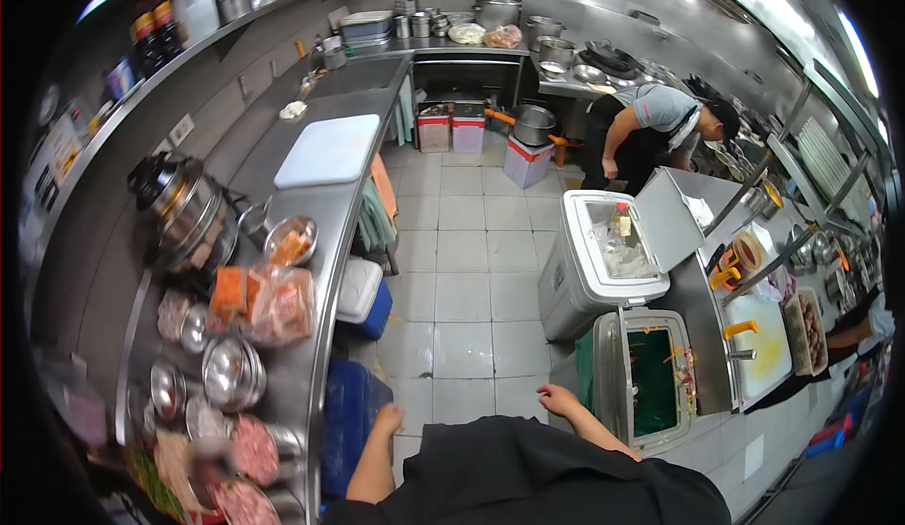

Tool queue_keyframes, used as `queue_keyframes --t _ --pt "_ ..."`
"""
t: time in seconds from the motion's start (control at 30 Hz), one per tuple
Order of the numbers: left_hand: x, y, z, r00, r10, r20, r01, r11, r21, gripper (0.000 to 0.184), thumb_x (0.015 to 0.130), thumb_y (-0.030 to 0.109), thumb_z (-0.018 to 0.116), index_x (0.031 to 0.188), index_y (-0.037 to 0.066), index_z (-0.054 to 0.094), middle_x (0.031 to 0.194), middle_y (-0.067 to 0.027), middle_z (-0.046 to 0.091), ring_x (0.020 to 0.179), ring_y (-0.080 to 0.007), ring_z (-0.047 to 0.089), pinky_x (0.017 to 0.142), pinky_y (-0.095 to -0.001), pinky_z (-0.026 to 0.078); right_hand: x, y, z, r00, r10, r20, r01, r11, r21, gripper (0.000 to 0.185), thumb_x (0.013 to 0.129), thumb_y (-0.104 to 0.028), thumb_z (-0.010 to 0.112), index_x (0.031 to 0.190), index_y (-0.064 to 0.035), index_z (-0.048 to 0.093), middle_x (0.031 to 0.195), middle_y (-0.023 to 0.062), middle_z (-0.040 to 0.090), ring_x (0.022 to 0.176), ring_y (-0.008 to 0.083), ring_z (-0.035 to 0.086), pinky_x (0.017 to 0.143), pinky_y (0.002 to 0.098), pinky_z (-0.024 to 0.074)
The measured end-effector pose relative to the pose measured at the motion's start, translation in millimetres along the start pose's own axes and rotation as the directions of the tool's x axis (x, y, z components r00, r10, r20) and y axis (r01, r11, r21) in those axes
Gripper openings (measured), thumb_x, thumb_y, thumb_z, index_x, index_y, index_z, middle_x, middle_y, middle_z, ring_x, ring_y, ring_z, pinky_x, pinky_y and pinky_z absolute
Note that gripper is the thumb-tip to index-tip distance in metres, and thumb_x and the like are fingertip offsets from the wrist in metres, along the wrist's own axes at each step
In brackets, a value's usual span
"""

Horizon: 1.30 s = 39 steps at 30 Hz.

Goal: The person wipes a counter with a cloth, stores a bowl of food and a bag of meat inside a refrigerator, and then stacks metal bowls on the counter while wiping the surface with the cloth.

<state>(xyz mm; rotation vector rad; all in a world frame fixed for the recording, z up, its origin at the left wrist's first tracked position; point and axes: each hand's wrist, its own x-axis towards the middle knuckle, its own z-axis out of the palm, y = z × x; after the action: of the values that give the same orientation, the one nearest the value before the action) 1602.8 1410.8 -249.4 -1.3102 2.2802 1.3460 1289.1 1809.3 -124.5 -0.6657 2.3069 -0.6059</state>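
Observation:
Low in the head view, my left hand [387,420] hangs beside the blue cooler [351,421] under the left counter; its fingers are too small and blurred to read. My right hand [558,400] is held over the tiled floor, left of the open bin with a green liner [652,374], its fingers apart and nothing in them. On the steel counter [325,233] to my left lie bagged orange and pink food [283,306], steel bowls [234,374] and pink meat [255,447]. A white cutting board [328,151] lies farther along the counter.
A lidded white bin [603,252] stands open on the right, beside a counter with a yellow-stained board [757,341]. A co-worker [650,124] bends near the stove at the back right. Another person's arm [848,335] shows at the right edge. Tiled floor [462,280] runs between the counters.

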Motion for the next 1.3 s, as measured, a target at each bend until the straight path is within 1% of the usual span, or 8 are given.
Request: queue_keyframes --t 0.27,0.47,0.53,0.77,1.1,1.17,1.23,1.3 --pt "197.3 261.4 -132.5 0.916 0.398 -0.052 -0.4 0.915 -0.043 0.043 0.09 0.045 0.061 0.109 0.007 0.069 0.092 -0.0138 0.072 0.086 -0.0276 0.069 0.077 -0.0382 0.052 71.9 69.9 31.2 0.917 0.397 0.033 -0.391 0.88 0.27 0.027 0.088 -0.024 0.057 0.1 -0.0025 0.068 0.083 0.0147 0.069 0.067 0.0284 0.069 0.054 0.0428 0.0551" --pt "284.0 228.3 -119.5 0.982 0.079 0.173 -0.135 0.931 0.339 0.04 0.091 0.043 0.057 0.107 0.009 0.07 0.097 -0.0148 0.072 0.093 -0.0319 0.069 0.08 -0.0429 0.053 237.4 108.1 12.3 0.873 0.354 0.337 -0.39 0.92 0.045 0.026 0.089 -0.024 0.056 0.097 -0.002 0.067 0.08 0.0137 0.069 0.065 0.0275 0.068 0.051 0.0416 0.0541" --pt "292.3 187.0 -120.7 0.845 0.351 0.405 -0.525 0.688 0.501 0.036 0.089 0.036 0.056 0.108 0.009 0.07 0.096 -0.0148 0.072 0.089 -0.0339 0.07 0.083 -0.0449 0.054 315.8 113.9 -20.0 0.879 0.269 0.394 -0.294 0.956 0.003 0.026 0.089 -0.024 0.055 0.096 -0.0018 0.067 0.079 0.0134 0.068 0.065 0.0272 0.068 0.05 0.0412 0.0537" --pt "346.2 214.4 -146.1 0.866 -0.368 0.339 0.299 0.924 0.239 0.033 0.089 0.032 0.058 0.108 0.008 0.069 0.091 -0.0137 0.071 0.085 -0.032 0.07 0.079 -0.0451 0.055 593.3 6.3 -252.3 0.887 0.398 0.235 -0.458 0.827 0.326 0.025 0.092 -0.026 0.055 0.106 -0.0077 0.064 0.086 0.0106 0.07 0.078 0.0211 0.069 0.057 0.0352 0.0546" --pt "670.1 369.6 -191.4 0.887 -0.167 0.43 0.044 0.959 0.281 0.029 0.088 0.027 0.06 0.107 0.006 0.069 0.085 -0.0121 0.07 0.079 -0.0293 0.07 0.074 -0.0454 0.056 807.3 -84.2 -367.2 0.92 0.379 0.097 -0.361 0.726 0.586 0.029 0.095 -0.027 0.06 0.117 -0.0069 0.059 0.094 0.0093 0.069 0.077 0.0204 0.069 0.062 0.0359 0.0556" --pt "748.9 414.6 -215.5 0.877 -0.042 0.478 -0.149 0.923 0.355 0.029 0.088 0.026 0.06 0.107 0.006 0.069 0.084 -0.0118 0.07 0.078 -0.0287 0.07 0.073 -0.0455 0.056 823.9 -62.4 -334.4 0.891 0.413 0.187 -0.45 0.756 0.476 0.029 0.092 -0.029 0.057 0.109 -0.0073 0.065 0.094 0.0124 0.07 0.076 0.0265 0.07 0.058 0.0416 0.0551" --pt "833.1 455.1 -240.6 0.907 -0.02 0.42 -0.092 0.965 0.244 0.029 0.09 0.028 0.06 0.106 0.005 0.069 0.083 -0.0116 0.07 0.075 -0.0275 0.07 0.069 -0.0454 0.056 827.7 -49.0 -337.4 0.952 0.004 0.308 0.043 0.988 -0.146 0.034 0.087 -0.036 0.06 0.106 -0.0096 0.07 0.103 0.0156 0.071 0.092 0.0337 0.069 0.074 0.0455 0.0559" --pt "908.8 513.2 -274.1 0.945 0.025 0.327 -0.06 0.993 0.099 0.039 0.096 0.04 0.054 0.102 0.004 0.069 0.08 -0.0112 0.07 0.068 -0.0252 0.069 0.065 -0.0438 0.054 877.5 41.1 -264.1 0.92 0.199 0.338 -0.102 0.954 -0.283 0.037 0.082 -0.042 0.063 0.103 -0.0134 0.074 0.112 0.0153 0.069 0.105 0.0356 0.065 0.086 0.0455 0.053"
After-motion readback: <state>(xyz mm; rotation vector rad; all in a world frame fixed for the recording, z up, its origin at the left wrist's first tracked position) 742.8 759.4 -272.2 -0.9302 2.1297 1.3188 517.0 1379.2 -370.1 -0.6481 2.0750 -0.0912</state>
